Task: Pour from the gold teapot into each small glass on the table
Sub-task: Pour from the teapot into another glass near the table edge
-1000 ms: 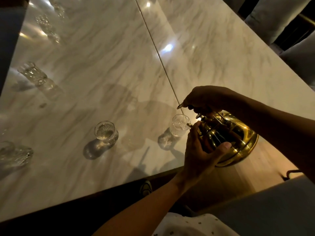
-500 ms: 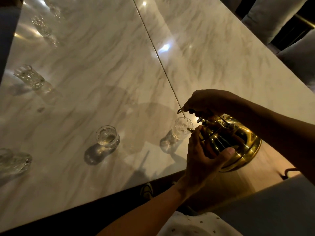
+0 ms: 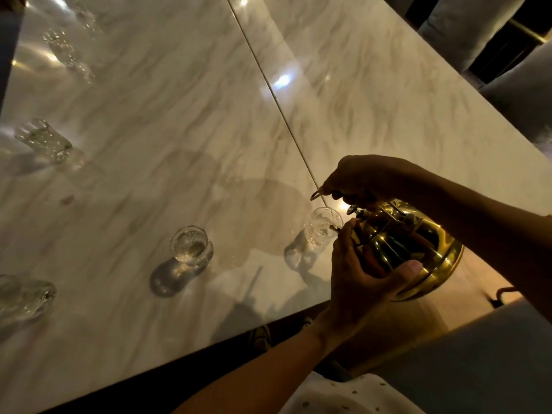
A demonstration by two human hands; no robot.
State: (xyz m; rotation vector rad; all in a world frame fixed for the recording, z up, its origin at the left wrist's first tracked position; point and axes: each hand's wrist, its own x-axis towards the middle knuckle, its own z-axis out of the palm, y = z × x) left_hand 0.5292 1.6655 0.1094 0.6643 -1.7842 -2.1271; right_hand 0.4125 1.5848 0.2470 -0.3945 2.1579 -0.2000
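The round gold teapot [image 3: 418,249] is tilted to the left over the near edge of the marble table [image 3: 179,115], its spout tip at the rim of a small clear glass [image 3: 321,227]. My right hand [image 3: 367,177] grips the teapot's handle from above. My left hand [image 3: 358,276] cups the teapot's body from below, thumb on its side. A second small glass [image 3: 191,248] stands to the left with liquid in it. Two more glasses, one at the far left [image 3: 43,140] and one at the near left [image 3: 24,295], stand on the table.
Further glasses [image 3: 64,52] glint at the far left end. A seam [image 3: 268,82] runs down the tabletop. Grey upholstered seats [image 3: 466,28] stand beyond the far right edge. A wooden floor [image 3: 466,288] and a grey seat [image 3: 478,363] lie below the teapot.
The view has shifted slightly, so everything sits a little lower in frame. The teapot stays tilted with its spout at the same glass, and both hands keep their hold.
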